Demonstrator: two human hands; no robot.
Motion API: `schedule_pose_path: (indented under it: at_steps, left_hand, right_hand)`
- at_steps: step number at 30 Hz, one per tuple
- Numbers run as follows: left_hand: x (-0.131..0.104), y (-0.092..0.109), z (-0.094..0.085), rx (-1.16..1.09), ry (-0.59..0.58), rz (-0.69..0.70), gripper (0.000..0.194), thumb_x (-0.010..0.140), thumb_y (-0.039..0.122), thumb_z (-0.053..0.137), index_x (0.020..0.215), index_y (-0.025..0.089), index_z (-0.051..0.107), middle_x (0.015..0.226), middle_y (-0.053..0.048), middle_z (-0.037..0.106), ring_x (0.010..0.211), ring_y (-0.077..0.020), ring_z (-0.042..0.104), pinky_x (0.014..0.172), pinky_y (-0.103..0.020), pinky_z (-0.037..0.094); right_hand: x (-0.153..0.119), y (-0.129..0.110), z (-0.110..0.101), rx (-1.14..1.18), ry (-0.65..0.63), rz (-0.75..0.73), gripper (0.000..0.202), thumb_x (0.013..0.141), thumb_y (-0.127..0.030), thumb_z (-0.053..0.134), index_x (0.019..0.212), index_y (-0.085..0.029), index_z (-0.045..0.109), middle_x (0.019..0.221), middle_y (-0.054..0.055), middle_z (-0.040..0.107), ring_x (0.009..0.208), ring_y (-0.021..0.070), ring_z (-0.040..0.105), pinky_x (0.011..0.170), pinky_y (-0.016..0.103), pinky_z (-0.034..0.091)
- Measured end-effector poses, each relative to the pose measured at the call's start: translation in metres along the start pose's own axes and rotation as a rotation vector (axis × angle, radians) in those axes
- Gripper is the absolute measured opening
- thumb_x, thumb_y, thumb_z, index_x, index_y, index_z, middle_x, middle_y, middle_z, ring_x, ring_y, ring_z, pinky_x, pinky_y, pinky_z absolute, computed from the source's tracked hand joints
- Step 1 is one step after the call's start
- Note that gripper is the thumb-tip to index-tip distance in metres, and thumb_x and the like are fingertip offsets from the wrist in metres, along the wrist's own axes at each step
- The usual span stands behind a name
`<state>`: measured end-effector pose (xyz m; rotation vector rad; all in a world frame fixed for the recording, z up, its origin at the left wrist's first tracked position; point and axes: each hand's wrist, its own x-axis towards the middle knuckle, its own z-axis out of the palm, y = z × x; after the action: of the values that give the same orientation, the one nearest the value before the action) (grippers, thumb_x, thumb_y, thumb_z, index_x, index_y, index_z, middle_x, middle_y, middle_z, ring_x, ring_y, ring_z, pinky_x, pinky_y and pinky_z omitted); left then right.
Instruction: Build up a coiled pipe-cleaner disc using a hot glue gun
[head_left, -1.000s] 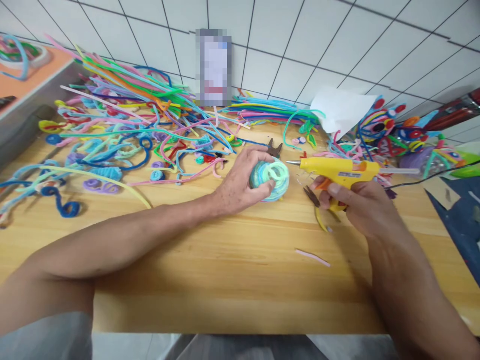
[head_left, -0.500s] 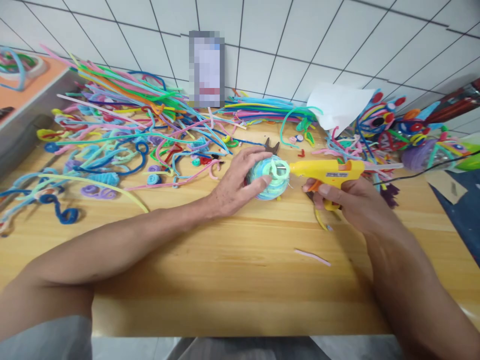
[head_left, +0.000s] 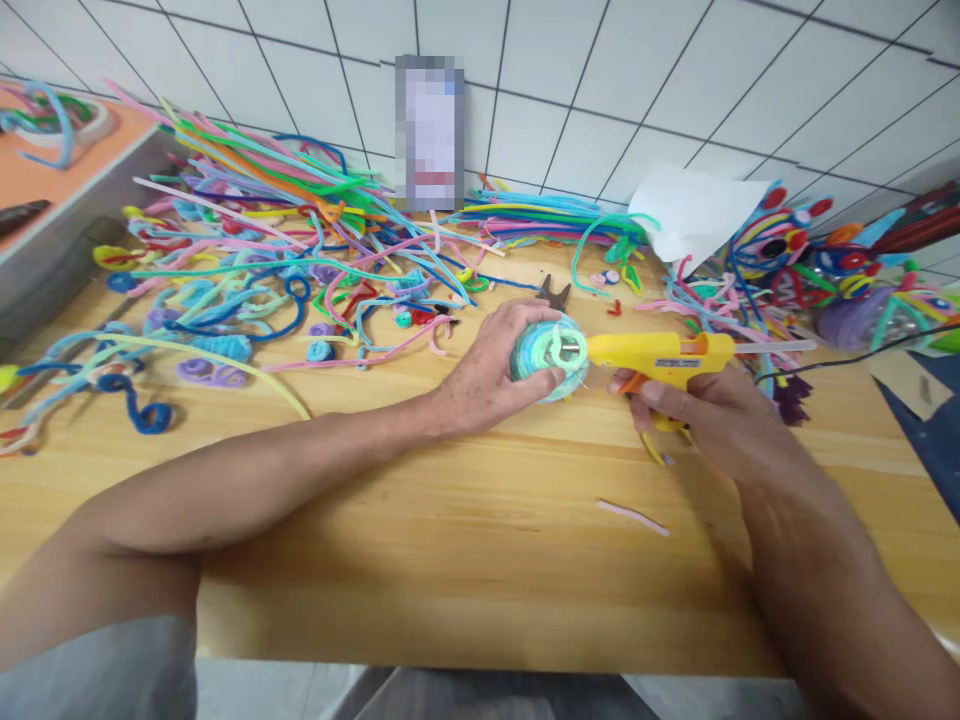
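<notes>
My left hand [head_left: 499,370] is wrapped round a ball-like piece [head_left: 551,385] covered in blue and green fuzzy stems, with a pale green ring on its side facing right. My right hand [head_left: 690,405] grips a yellow glue gun [head_left: 637,355] by its handle, fingers at the orange trigger. The gun's nozzle points left, right beside the ring; whether it touches cannot be made out. A clear glue stick [head_left: 776,347] sticks out of the gun's back. Behind the ball, the dark jaws of pliers [head_left: 555,292] show.
Tangled colourful fuzzy stems [head_left: 247,270] cover the back left of the wooden table [head_left: 420,560]. A phone [head_left: 431,135] leans on the tiled wall. Decorated figures [head_left: 780,240] and white paper [head_left: 697,215] are at back right. A pink strip [head_left: 634,516] lies in front.
The whole view has shifted, so things appear slightly farther right. The ball has turned slightly in my left hand, and the glue gun stays at its side.
</notes>
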<state>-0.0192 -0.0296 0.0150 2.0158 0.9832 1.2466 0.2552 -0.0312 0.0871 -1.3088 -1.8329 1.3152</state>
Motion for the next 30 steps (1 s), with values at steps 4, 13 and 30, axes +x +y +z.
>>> schedule_pose_path:
  at_steps: [4,13,30]
  left_hand:
    - [-0.0009,-0.0002,0.0007,-0.003,0.001,0.005,0.052,0.096,0.042,0.071,0.14,0.024,0.051,0.148,-0.015,0.061,0.144,-0.0324,0.056,0.123,-0.052,0.046]
    - [-0.0068,-0.0055,0.0095,-0.084,0.067,0.033,0.048,0.098,0.042,0.07,0.13,0.026,0.038,0.157,-0.022,0.054,0.149,-0.0315,0.056,0.119,-0.054,0.049]
    - [-0.0052,0.0006,0.0044,0.014,0.022,0.087,0.027,0.101,0.036,0.065,0.12,0.025,0.048,0.156,-0.018,0.057,0.151,-0.0286,0.055,0.121,-0.053,0.05]
  right_hand:
    - [-0.0014,0.0013,-0.0003,-0.015,-0.014,0.004,0.04,0.089,-0.061,0.079,0.08,-0.022,0.075,0.069,0.002,0.071,0.058,0.0144,0.054,0.06,0.032,0.044]
    - [-0.0003,-0.0013,0.0027,-0.006,-0.02,0.01,0.037,0.09,-0.059,0.079,0.086,-0.022,0.074,0.067,0.0,0.069,0.055,0.0137,0.051,0.06,0.032,0.043]
    - [-0.0035,-0.005,0.0037,-0.031,-0.032,0.045,0.044,0.086,-0.066,0.081,0.086,-0.022,0.073,0.069,0.003,0.072,0.054,0.0154,0.055,0.055,0.032,0.042]
